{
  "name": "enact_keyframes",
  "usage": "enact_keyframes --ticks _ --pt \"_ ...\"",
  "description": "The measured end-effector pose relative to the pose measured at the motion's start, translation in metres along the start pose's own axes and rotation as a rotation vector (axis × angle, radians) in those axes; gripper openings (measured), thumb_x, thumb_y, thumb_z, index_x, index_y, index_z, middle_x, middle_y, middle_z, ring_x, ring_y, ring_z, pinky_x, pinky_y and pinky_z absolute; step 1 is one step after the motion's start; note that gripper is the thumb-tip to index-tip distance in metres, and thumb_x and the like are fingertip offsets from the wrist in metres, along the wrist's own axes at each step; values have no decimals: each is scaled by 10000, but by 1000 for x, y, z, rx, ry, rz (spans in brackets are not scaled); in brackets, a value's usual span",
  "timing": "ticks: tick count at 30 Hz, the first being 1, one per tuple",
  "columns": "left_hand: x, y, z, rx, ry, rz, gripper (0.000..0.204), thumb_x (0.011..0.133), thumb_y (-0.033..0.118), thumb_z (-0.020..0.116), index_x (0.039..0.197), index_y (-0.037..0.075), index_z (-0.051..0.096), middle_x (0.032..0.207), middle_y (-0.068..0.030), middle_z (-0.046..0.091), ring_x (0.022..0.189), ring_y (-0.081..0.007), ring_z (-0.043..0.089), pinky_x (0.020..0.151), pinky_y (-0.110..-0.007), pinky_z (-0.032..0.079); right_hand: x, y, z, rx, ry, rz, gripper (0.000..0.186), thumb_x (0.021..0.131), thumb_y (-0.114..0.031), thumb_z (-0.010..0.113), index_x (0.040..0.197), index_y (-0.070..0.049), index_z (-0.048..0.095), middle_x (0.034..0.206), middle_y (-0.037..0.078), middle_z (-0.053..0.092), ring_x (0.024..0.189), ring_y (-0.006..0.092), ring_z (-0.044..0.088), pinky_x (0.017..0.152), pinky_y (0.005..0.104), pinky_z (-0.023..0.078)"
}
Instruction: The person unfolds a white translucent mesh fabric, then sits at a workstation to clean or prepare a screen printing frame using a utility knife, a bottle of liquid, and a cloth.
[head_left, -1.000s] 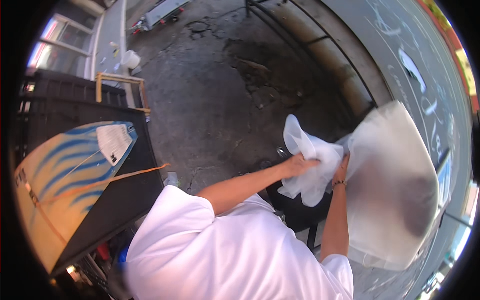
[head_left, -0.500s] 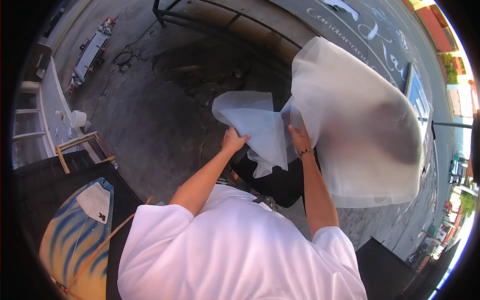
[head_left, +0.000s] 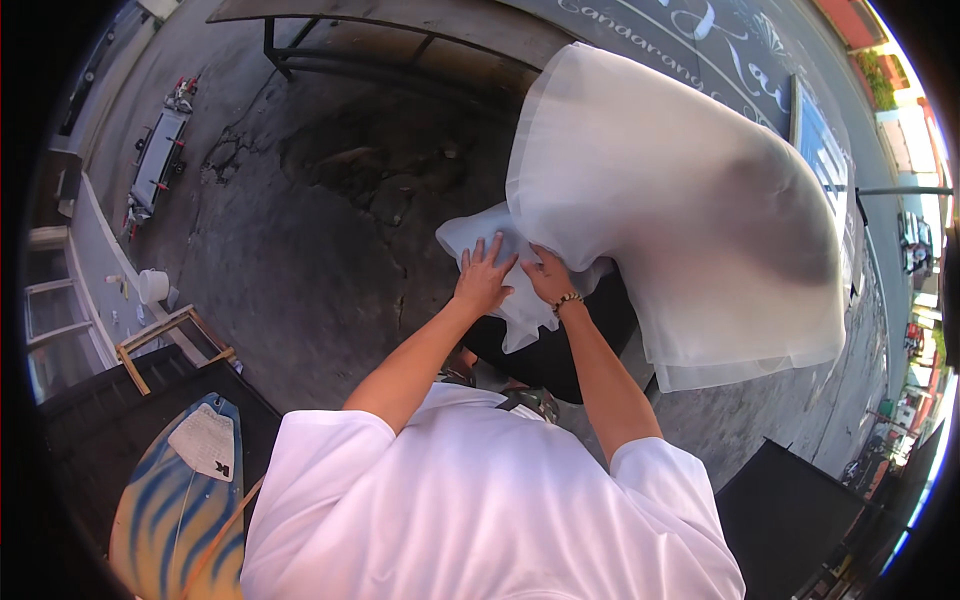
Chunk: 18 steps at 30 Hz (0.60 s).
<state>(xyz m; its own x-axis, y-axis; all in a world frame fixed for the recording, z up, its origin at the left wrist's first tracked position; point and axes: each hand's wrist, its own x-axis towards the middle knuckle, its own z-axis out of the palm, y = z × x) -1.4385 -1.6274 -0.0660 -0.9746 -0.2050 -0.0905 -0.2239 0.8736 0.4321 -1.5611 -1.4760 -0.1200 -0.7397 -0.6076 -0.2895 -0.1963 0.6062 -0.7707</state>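
Note:
My left hand [head_left: 485,278] lies open on a crumpled piece of thin, see-through whitish cloth [head_left: 462,232], its fingers spread. Close beside it, my right hand [head_left: 548,276], with a beaded bracelet at the wrist, presses on the same cloth with its fingers stretched out. Under the cloth is a black rounded surface [head_left: 590,350], mostly hidden. To the right, a large whitish see-through sheet [head_left: 640,150] hangs in layers over something dark and blurred. Whether the small piece joins the large sheet I cannot tell.
A blue-striped surfboard [head_left: 180,500] lies on a black surface at the lower left. Beyond it are a wooden frame [head_left: 150,370], a white bucket [head_left: 152,286] and a long metal stand [head_left: 160,150]. A dark metal-legged bench [head_left: 400,30] stands ahead; a black panel [head_left: 785,520] sits lower right.
Both hands have come closer together and now lie on the small cloth, which is lower and more bunched. The large sheet appears shifted left, with the view itself moved a little.

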Motion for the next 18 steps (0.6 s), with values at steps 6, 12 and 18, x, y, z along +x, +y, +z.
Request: enact_keyframes --ticks 6,12,18 --pt "1 -5 -19 -229 187 90 477 774 318 807 1169 95 662 1361 -195 531 1283 -422 476 1050 -585 368 -68 -10 -33 -24 102 -58 331 868 -312 726 1065 -46 729 1017 186 723 943 322 695 829 398 536" --pt "-6 -20 -54 -561 260 -45 424 793 224 827 1125 30 648 1174 -153 630 927 -300 674 798 -382 553 -185 14 -140 61 498 306 298 858 -292 759 926 -4 731 758 130 720 710 240 701 680 337 532" --pt "52 -4 -112 -854 338 -81 572 866 279 801 1292 -6 546 1265 -163 591 977 -203 663 820 -340 542 -290 65 -286 649 1320 220 250 908 -259 757 872 -21 689 780 37 693 718 98 645 659 231 505"
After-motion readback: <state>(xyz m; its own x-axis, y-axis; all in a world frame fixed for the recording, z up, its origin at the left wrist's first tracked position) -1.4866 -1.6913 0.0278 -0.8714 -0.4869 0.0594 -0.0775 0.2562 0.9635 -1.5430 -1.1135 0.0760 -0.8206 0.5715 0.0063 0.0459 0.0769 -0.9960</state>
